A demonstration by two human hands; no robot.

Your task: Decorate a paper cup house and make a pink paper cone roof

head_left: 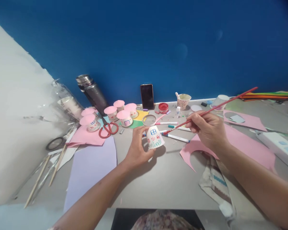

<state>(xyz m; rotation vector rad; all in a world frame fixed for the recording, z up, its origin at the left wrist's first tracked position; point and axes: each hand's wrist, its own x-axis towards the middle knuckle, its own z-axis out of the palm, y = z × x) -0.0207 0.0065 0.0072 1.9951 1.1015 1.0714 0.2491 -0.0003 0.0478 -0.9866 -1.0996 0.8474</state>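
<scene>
My left hand (139, 148) grips a small white paper cup (155, 140), turned upside down and tilted. A blue window, red flowers and green grass are drawn on the cup's side. Between the fingers of my right hand (206, 127) is a long red paintbrush (222, 104). Its reddish tip points down-left, close to the cup's right side; whether it touches cannot be made out. Behind the cup are an open round lid (149, 120) and a red paint pot (163, 108). Several felt-tip markers (177, 138) lie between my hands.
Left of centre stand several decorated cups with pink paper tops (124, 117), beside red-handled scissors (108, 129). A dark flask (93, 94) and a phone (147, 96) stand near the wall. Pink paper (249, 145), a cloth (216, 182) and a power strip (282, 147) lie right.
</scene>
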